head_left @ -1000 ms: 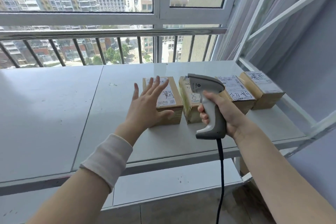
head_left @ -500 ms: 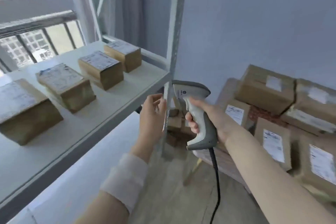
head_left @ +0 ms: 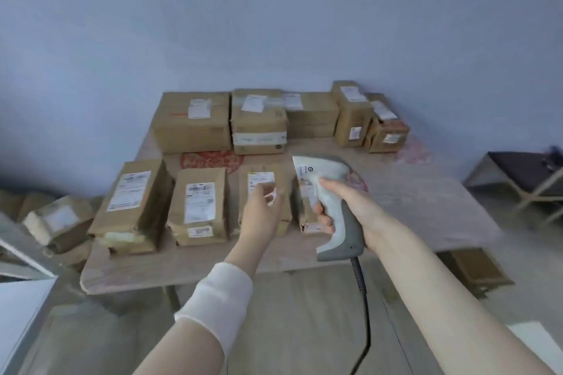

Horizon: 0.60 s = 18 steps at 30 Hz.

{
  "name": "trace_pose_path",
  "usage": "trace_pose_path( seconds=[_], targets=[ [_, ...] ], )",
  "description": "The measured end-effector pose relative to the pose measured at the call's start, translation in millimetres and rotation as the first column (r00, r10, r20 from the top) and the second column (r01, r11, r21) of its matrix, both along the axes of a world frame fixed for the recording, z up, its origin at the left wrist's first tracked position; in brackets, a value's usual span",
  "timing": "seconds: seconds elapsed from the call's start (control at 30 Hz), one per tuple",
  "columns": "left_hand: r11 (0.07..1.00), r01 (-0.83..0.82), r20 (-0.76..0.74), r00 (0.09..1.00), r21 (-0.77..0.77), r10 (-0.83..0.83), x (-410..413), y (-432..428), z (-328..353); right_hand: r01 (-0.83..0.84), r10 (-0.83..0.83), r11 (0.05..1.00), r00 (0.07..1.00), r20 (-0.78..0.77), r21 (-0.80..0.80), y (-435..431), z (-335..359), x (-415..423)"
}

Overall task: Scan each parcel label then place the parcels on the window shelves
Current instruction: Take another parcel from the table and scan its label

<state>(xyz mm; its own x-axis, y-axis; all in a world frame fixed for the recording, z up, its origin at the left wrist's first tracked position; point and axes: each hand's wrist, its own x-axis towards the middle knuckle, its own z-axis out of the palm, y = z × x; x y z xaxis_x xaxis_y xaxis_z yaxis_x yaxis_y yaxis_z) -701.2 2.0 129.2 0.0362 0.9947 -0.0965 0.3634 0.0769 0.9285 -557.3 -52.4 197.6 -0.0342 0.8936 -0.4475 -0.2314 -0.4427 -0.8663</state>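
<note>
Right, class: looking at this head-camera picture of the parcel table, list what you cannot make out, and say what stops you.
- Label text on the front-row parcels: blurred and too small.
- Fourth front parcel: mostly hidden by the scanner and right hand.
- Whether the left hand touches the third parcel: motion blur.
- Scanner cable end: cut off by the bottom edge.

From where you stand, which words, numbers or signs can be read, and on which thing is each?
None reads clearly.
Parcel labels: print too blurred.
Scanner: a small round mark and a sticker, unreadable.
Red pattern on the table cover: blurred, no characters legible.
</note>
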Motion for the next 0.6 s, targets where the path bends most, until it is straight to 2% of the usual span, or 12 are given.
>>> trace_pose_path(
  seconds=[0.13,0.27,0.47,0.6],
  targets=[
    [0.988,0.127,-0.045,0.99,-0.091,-0.132,95.1,10.6,-17.0,0.159,-0.159,0.987,0.987,0.003,-0.035,-11.3,-5.1,100.7],
    [0.975,0.156,-0.094,0.98,-0.16,-0.173,151.9,36.6,-33.4,0.258,-0.261,0.963,0.965,-0.028,-0.072,-2.2,-16.2,166.0],
    [0.975,0.144,-0.214,0.96,-0.17,-0.18,200.4,103.7,-53.0,0.272,-0.271,0.961,0.962,0.017,-0.058,49.3,-28.5,210.2],
    [0.981,0.004,-0.289,0.956,-0.194,-0.061,201.9,132.5,-68.4,0.218,-0.214,0.969,0.976,0.047,-0.113,90.1,-37.8,219.5]
  ],
)
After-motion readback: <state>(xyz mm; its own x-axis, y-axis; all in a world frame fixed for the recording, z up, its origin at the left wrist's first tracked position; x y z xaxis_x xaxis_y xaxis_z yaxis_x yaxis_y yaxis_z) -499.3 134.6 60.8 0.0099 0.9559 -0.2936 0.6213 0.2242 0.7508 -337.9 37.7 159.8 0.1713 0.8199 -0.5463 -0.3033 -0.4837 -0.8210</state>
